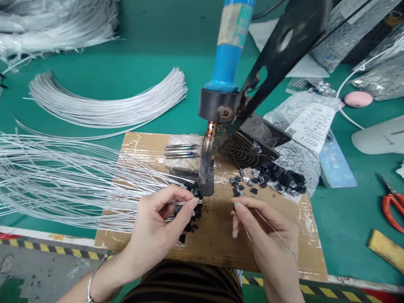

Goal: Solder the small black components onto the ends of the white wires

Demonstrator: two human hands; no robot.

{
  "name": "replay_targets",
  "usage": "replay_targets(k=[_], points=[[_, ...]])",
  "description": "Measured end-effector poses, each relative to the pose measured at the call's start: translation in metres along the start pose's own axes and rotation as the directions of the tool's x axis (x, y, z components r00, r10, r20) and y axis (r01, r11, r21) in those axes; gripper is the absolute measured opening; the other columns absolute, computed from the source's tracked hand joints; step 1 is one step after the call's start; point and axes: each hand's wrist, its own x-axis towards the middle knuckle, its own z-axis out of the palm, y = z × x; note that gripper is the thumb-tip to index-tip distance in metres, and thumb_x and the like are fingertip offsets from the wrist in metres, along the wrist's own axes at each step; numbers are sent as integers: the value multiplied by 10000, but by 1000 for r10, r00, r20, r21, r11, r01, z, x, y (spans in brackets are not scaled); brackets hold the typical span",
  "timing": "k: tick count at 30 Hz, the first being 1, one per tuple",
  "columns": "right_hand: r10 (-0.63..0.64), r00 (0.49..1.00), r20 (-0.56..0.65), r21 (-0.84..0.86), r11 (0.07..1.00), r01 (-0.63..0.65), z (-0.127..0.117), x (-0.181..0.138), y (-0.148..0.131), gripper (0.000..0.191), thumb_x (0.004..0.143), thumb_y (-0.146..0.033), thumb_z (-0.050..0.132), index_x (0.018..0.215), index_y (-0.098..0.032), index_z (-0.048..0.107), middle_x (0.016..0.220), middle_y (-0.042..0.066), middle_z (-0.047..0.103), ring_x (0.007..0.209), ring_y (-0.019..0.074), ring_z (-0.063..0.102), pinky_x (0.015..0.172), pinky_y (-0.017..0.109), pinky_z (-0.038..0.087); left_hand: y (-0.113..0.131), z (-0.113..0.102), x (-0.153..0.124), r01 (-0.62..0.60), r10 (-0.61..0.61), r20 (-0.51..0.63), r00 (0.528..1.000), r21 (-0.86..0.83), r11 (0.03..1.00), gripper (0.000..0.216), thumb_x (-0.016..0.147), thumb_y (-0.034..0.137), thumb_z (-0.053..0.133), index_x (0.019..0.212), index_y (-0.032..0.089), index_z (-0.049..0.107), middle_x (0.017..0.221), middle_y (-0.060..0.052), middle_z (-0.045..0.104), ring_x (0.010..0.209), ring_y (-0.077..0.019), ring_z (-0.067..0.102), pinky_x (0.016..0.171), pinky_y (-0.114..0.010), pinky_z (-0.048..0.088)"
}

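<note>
My left hand is closed, thumb and forefinger pinching the end of a thin white wire just left of the iron's tip. Beside and beneath it, several black connectors sit at the ends of a spread of white wires. My right hand pinches a thin strand of solder wire that loops back over the palm. A small black piece shows at those fingertips; whether it is gripped is unclear. Above and between the hands, a blue-handled soldering iron points down, clamped in a black metal stand.
A cardboard sheet covers the work area. Small black parts lie in a pile beside a black fan. Metal rods rest on a pale pad. Further out are a wire bundle, bubble wrap and red-handled pliers.
</note>
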Motion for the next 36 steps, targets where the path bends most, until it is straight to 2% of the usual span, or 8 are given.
replay_targets(k=[3, 6, 8, 13, 27, 31, 36], points=[[71, 996, 52, 92, 993, -76, 12, -1, -4, 82, 956, -246, 816, 999, -293, 867, 624, -40, 720, 488, 88, 663, 500, 160, 577, 3, -1, 0, 32, -31, 19, 999, -3, 999, 126, 908, 247, 716, 799, 199, 757, 598, 19, 635, 513, -113, 451, 478, -235, 318], [85, 990, 110, 133, 986, -99, 23, 0, -6, 57, 954, -269, 824, 976, -289, 873, 626, -33, 740, 490, 98, 687, 511, 170, 596, 5, -1, 0, 28, -22, 61, 998, -92, 995, 103, 909, 224, 724, 812, 206, 750, 753, -14, 758, 568, -121, 546, 508, -228, 371], [132, 986, 102, 153, 977, -147, 30, 0, -7, 51, 953, -292, 827, 968, -280, 875, 633, -27, 742, 502, 102, 691, 524, 179, 607, 5, -2, 0, 16, -1, 90, 996, -160, 987, 104, 914, 206, 733, 810, 211, 740, 812, -16, 789, 615, -126, 597, 545, -219, 418], [144, 982, 121, 194, 967, -166, 39, -4, -8, 48, 924, -290, 852, 947, -265, 885, 589, -33, 712, 470, 92, 652, 476, 162, 579, 6, -3, 0, 16, 15, 148, 989, -202, 979, 130, 939, 181, 734, 811, 204, 746, 848, -15, 812, 597, -108, 572, 555, -208, 426], [109, 989, 99, 189, 974, -126, 41, -8, -5, 81, 934, -259, 831, 998, -260, 880, 624, -30, 713, 484, 109, 646, 458, 191, 577, 12, 2, 3, 23, -1, 105, 994, -205, 978, 146, 879, 140, 741, 743, 190, 735, 806, -36, 795, 661, -134, 666, 598, -205, 500], [72, 994, 86, 86, 993, -80, 39, -10, -5, 89, 979, -295, 791, 1034, -294, 861, 687, -43, 670, 509, 86, 600, 474, 185, 520, 15, 3, 4, 40, -20, 102, 995, -198, 979, 154, 862, 126, 735, 721, 188, 724, 786, -30, 796, 673, -134, 682, 620, -200, 522], [-90, 994, 55, -142, 985, 97, 35, -15, -8, 358, 1143, -367, 457, 1293, -289, 774, 773, -13, 569, 618, 132, 544, 573, 267, 477, 20, 3, 7, 66, -56, 64, 996, -159, 985, 144, 834, 136, 737, 700, 180, 708, 777, -30, 792, 648, -126, 656, 591, -195, 496]])
